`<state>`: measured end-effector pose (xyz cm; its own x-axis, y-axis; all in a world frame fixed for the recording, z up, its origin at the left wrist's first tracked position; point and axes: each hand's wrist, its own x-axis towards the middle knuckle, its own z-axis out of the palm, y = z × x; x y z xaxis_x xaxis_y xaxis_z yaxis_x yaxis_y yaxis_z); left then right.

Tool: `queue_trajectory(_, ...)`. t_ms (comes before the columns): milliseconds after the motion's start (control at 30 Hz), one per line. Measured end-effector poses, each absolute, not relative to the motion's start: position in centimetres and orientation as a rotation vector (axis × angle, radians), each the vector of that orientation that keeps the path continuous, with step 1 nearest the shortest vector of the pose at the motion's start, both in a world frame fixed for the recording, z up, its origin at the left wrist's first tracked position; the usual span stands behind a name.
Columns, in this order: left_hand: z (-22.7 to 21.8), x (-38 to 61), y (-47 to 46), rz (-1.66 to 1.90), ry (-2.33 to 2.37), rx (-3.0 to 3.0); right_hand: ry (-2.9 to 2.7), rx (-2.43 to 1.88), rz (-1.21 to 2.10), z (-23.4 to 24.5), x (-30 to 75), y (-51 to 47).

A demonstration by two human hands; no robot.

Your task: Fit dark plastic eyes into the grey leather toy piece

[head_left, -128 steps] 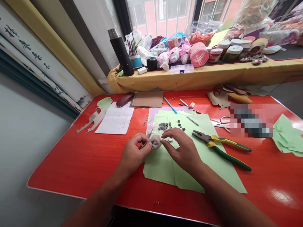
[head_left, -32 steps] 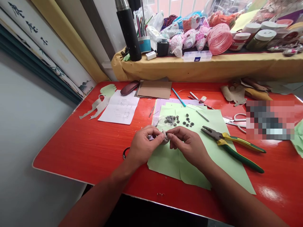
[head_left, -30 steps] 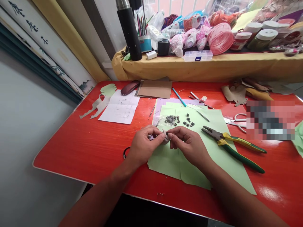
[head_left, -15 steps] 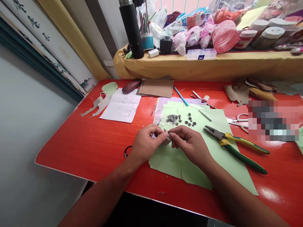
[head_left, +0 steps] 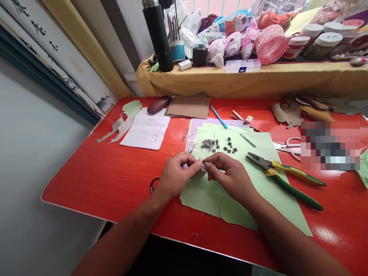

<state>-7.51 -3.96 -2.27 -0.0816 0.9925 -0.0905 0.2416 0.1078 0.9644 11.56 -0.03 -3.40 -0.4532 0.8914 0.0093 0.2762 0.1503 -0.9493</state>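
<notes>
My left hand and my right hand meet over the near edge of a pale green sheet on the red table. Both pinch a small grey piece of material between thumbs and fingertips; a tiny dark metal fitting shows at the pinch. Most of the grey piece is hidden by my fingers. Just beyond my hands lie several small metal snap parts and a clear little bag of them.
Pliers with yellow-green handles lie right of my hands, scissors beyond them. A dark ring sits left of my wrist. White paper, brown card and a blue pen lie farther back. A cluttered shelf with a black flask runs behind.
Earlier the grey piece lay on the green sheet under my hands; now it is lifted and pinched by both. Over the last second my hands have barely shifted.
</notes>
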Motion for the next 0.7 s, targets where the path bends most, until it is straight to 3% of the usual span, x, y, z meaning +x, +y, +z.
queue_trajectory(700,-1.4,-7.5,-4.0,0.906,1.599,1.372,-2.149,-1.062,0.936,-3.8,11.7,-0.4)
